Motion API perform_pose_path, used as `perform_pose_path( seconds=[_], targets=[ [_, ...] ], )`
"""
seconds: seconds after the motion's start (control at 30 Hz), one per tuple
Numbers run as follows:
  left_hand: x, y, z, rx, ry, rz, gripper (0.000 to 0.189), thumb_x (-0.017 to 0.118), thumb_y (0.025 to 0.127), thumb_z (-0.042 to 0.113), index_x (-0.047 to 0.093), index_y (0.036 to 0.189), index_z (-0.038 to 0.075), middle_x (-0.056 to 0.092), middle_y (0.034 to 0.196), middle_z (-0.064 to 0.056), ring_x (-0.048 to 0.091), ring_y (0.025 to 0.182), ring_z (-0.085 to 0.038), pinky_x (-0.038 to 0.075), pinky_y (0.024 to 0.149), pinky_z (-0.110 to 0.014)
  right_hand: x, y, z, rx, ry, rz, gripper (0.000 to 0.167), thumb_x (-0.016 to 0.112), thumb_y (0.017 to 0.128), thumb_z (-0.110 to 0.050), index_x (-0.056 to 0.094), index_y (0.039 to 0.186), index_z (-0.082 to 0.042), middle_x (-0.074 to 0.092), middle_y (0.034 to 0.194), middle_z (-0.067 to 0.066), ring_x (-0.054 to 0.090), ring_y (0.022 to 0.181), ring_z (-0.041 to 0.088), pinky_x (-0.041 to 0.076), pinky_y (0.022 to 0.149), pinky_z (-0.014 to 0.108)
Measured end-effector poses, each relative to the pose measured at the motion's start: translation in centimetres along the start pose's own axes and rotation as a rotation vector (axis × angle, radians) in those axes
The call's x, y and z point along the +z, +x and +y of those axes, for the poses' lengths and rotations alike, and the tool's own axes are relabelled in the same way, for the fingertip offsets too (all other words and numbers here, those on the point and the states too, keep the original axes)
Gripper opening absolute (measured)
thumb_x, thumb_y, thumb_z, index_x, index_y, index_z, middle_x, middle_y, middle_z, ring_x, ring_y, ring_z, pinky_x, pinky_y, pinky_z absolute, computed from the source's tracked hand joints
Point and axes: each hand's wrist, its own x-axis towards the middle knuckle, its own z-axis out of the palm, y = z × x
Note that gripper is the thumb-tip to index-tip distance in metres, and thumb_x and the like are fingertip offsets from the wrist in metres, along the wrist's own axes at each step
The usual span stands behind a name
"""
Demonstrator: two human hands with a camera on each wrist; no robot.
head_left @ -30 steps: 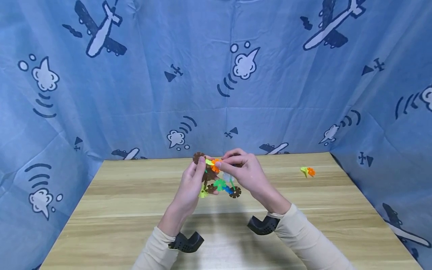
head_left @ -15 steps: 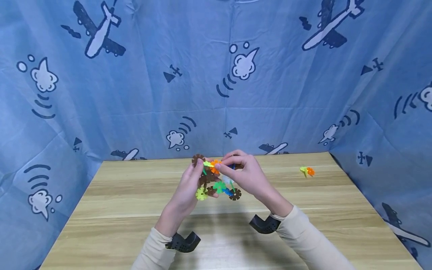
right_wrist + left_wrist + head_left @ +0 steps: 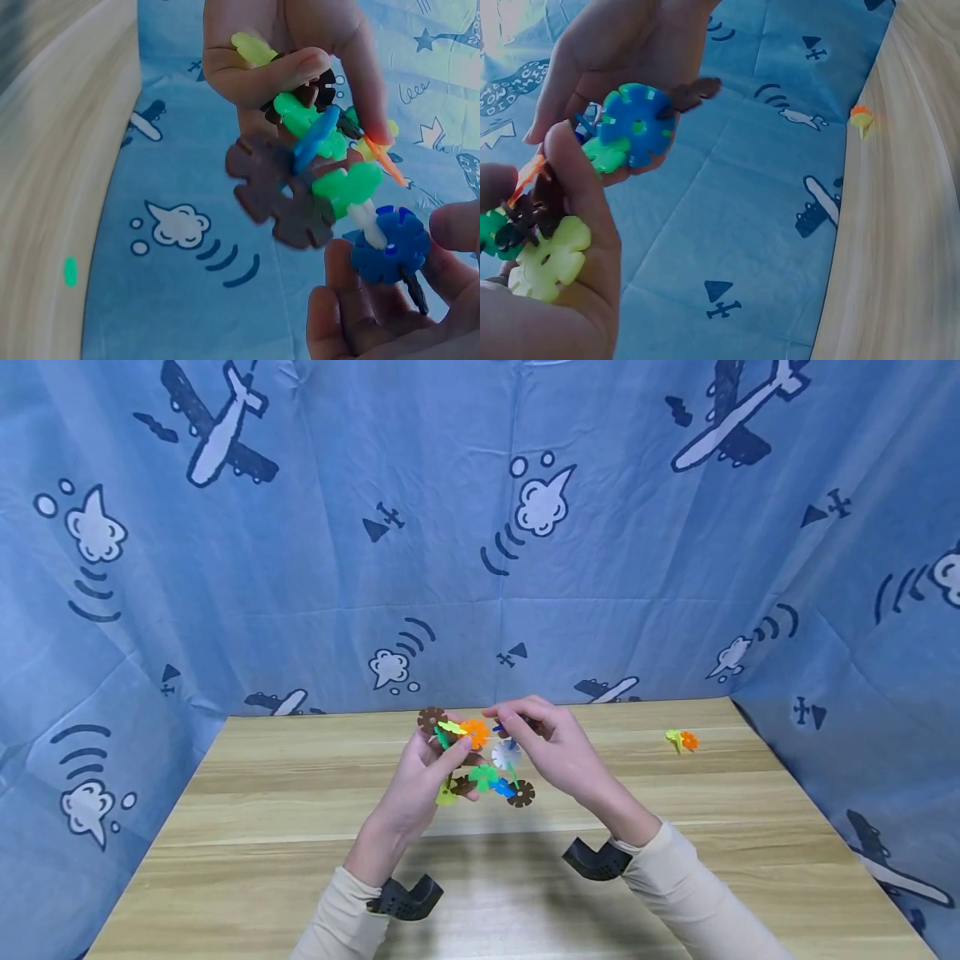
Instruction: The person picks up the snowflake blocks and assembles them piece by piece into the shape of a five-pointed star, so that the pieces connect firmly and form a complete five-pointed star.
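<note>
Snowflake discs, slotted plastic pieces joined into one colourful build, are held between both hands above the table. My left hand (image 3: 416, 781) grips the build at its left side, its thumb by the orange disc (image 3: 473, 734). A brown disc (image 3: 432, 720) sticks out at the upper left, a white disc (image 3: 506, 754) sits at the right. My right hand (image 3: 562, 747) is at the right end; its fingers curl behind the blue disc (image 3: 390, 251), its thumb near that disc's edge. A large brown disc (image 3: 259, 180) hangs off the build. Fingers hide some inner joints.
A joined yellow-green and orange pair of discs (image 3: 689, 741) lies on the wooden table (image 3: 247, 810) at the far right. Blue airplane-print cloth (image 3: 442, 552) hangs behind and at both sides. Each wrist wears a black mount (image 3: 408, 900).
My right fingers have let go of the orange disc and shifted slightly right to the blue one. My left thumb has moved down to the orange disc; the build has turned slightly.
</note>
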Motion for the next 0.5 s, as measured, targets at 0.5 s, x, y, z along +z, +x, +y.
perform_pose_path(
  seconds=[0.5],
  targets=[
    [-0.31, -0.34, 0.07, -0.014, 0.036, 0.049, 0.031, 0.048, 0.109, 0.023, 0.035, 0.137, 0.018, 0.058, 0.141, -0.012, 0.066, 0.113, -0.016, 0.058, 0.06, -0.026, 0.1, 0.01, -0.11, 0.023, 0.097, 0.03, 0.043, 0.06, 0.103, -0.019, 0.049, 0.145, -0.015, 0.063, 0.123, 0.012, 0.062, 0.111, 0.023, 0.054, 0.094, 0.029]
  ],
)
